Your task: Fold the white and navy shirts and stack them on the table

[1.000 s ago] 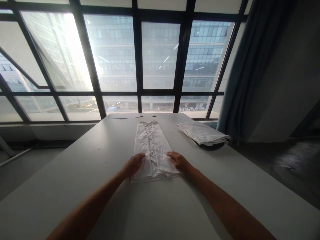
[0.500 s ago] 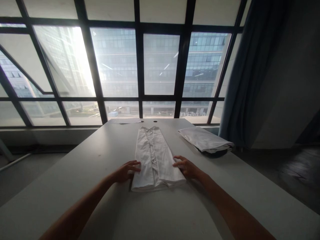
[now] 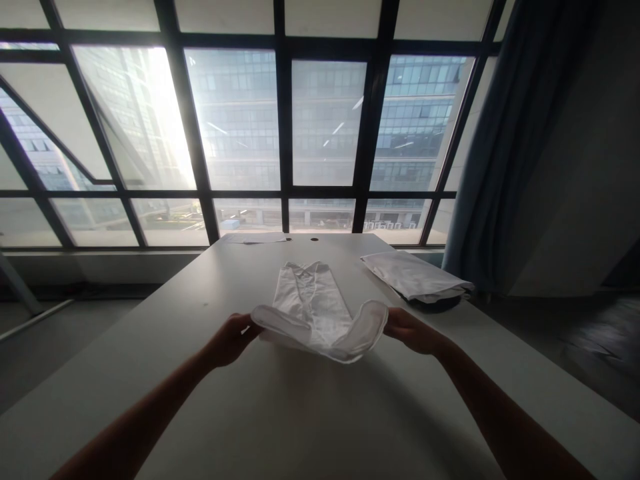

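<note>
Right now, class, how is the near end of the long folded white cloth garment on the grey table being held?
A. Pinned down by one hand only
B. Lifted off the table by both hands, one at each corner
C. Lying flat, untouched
B: the left hand and right hand each grip a near corner of the long folded white cloth garment, raised above the grey table, sagging between them.

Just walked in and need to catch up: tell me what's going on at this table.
A person stands at a grey table by a big window, handling a white shirt folded into a long strip. The left hand and right hand each grip a near corner and hold that end raised off the table, sagging between them, while the far end lies flat. A second folded white cloth lies to the right, and a sheet of paper sits at the far edge.
</note>
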Demonstrator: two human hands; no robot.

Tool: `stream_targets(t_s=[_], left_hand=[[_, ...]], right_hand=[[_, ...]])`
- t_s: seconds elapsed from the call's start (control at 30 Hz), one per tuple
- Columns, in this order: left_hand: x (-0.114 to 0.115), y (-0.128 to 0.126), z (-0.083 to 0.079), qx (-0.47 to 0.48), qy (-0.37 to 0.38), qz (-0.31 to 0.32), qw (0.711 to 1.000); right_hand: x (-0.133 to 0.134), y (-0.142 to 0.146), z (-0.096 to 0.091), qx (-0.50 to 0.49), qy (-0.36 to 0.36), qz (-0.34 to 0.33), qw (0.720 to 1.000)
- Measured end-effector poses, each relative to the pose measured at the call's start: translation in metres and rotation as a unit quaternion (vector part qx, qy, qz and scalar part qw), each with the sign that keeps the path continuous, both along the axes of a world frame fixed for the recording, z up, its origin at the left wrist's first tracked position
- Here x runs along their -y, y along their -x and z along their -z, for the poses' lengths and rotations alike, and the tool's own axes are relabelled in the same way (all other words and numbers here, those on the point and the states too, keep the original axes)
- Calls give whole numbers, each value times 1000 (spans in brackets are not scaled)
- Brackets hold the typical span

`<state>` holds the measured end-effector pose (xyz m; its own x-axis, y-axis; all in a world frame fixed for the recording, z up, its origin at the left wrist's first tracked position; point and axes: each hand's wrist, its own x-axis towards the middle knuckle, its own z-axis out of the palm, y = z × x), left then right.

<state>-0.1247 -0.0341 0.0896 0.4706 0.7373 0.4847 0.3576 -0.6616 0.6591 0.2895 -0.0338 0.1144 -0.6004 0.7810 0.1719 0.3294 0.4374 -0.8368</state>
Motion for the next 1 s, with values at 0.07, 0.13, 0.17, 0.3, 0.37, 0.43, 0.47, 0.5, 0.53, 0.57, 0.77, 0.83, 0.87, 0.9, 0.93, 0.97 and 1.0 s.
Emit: stream_targets(t_s=[0.07, 0.13, 0.17, 0.3, 0.37, 0.43, 0.47, 0.5, 0.53, 0.57, 0.77, 0.83, 0.87, 0.9, 0.93, 0.97, 1.0], left_hand=[[1, -3, -13, 53, 33, -16, 998], [-6, -10, -25, 112, 61, -30, 991], [-13, -14, -31, 137, 68, -39, 987], [-63, -26, -54, 182, 55, -90, 978], [-99, -30, -61, 193, 52, -103, 974], [-136, -33, -61, 209, 60, -113, 970], [-154, -36, -58, 216, 73, -124, 966], [-171, -38, -52, 222, 93, -145, 960], [-185, -40, -43, 223, 122, -172, 952], [-197, -41, -33, 219, 163, -204, 940], [-203, -23, 40, 142, 387, -263, 872], [-193, -16, 52, 135, 389, -246, 878], [-189, -14, 54, 131, 388, -239, 880], [-186, -14, 55, 125, 388, -234, 883], [-184, -17, 54, 120, 385, -232, 885], [-183, -20, 53, 116, 378, -236, 888], [-184, -25, 52, 113, 369, -244, 890]], right_hand=[[0, 0, -10, -33, 3, 14, 999], [-11, 2, -17, -77, 4, 29, 997], [-20, 4, -19, -102, 7, 34, 994], [-80, 10, -25, -187, 21, 67, 980], [-119, 14, -25, -226, 26, 94, 969], [-160, 19, -23, -251, 38, 127, 959], [-179, 22, -19, -254, 47, 149, 955], [-197, 25, -14, -246, 59, 176, 951], [-212, 29, -8, -225, 72, 210, 949], [-224, 33, 1, -187, 86, 250, 946], [-228, 35, 72, 26, 131, 362, 923], [-215, 30, 89, 33, 112, 337, 934], [-208, 29, 94, 39, 101, 327, 939], [-204, 29, 98, 43, 90, 322, 941], [-200, 30, 99, 45, 80, 323, 942], [-198, 32, 100, 45, 68, 330, 941], [-197, 36, 99, 43, 56, 337, 939]])
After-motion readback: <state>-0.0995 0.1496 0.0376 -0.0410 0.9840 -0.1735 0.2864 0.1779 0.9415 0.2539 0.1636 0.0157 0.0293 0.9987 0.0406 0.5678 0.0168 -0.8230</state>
